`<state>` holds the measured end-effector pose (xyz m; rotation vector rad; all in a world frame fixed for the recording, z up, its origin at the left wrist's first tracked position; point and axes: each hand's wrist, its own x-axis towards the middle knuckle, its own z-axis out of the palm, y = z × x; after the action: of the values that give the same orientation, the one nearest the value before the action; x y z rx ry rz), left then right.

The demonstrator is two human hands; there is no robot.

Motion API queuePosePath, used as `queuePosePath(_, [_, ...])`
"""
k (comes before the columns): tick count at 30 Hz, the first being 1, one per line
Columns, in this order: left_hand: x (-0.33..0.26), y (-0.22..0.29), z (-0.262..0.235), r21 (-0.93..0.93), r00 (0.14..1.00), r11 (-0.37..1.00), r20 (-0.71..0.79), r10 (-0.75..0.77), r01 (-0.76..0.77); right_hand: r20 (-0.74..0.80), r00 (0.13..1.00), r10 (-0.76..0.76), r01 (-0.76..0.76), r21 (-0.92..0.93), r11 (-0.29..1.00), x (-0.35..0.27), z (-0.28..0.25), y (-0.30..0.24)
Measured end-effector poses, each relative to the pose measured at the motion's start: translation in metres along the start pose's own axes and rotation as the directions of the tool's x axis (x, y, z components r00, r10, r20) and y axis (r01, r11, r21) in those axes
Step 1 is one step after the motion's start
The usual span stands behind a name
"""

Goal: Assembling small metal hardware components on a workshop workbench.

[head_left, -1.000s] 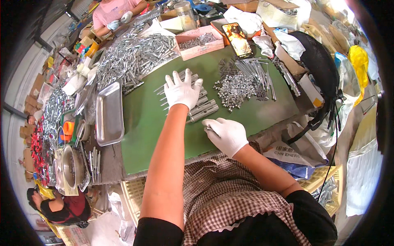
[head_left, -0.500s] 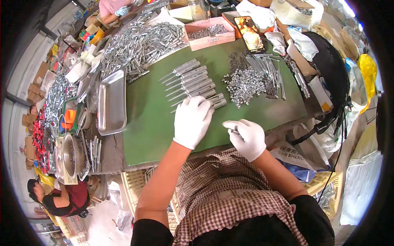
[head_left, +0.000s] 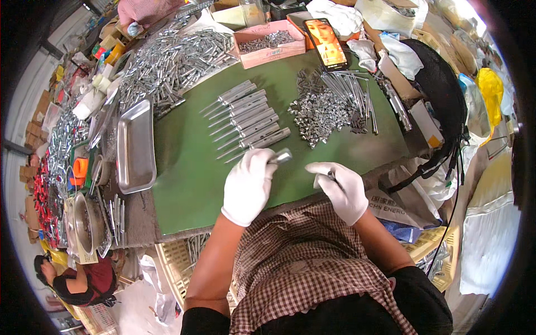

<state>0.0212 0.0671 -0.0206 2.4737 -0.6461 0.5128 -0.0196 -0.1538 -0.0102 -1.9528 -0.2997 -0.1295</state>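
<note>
My left hand, in a white glove, is closed around a metal tube whose end sticks out toward the right. White-gloved too, my right hand pinches a small metal piece, mostly hidden by the fingers. Just beyond my left hand, several metal tubes with thin rods sticking out of their left ends lie side by side on the green mat. A pile of small shiny metal parts lies farther right, beside long thin rods and small dark springs or screws.
An empty metal tray stands left of the mat, below a large heap of metal tubes. At the back are a pink box of small parts and a lit phone. A black mesh backrest stands right. Another person sits lower left.
My left hand has come back from the row of tubes toward me, with one tube now lifted in it. My right hand stays near the mat's front edge, turned slightly. The whole view has shifted.
</note>
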Motion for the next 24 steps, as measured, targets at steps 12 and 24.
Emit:
queuePosePath(12, [0.018, 0.054, -0.034, 0.314, 0.919, 0.925, 0.386, 0.082, -0.215, 0.291, 0.855, 0.428, -0.515, 0.394, 0.761, 0.012, -0.006, 0.001])
queuePosePath(24, [0.005, 0.035, -0.025, -0.078, 0.957, 0.997, 0.288, 0.011, 0.012, 0.114, 0.935, 0.336, -0.343, 0.055, 0.938, 0.013, -0.014, 0.004])
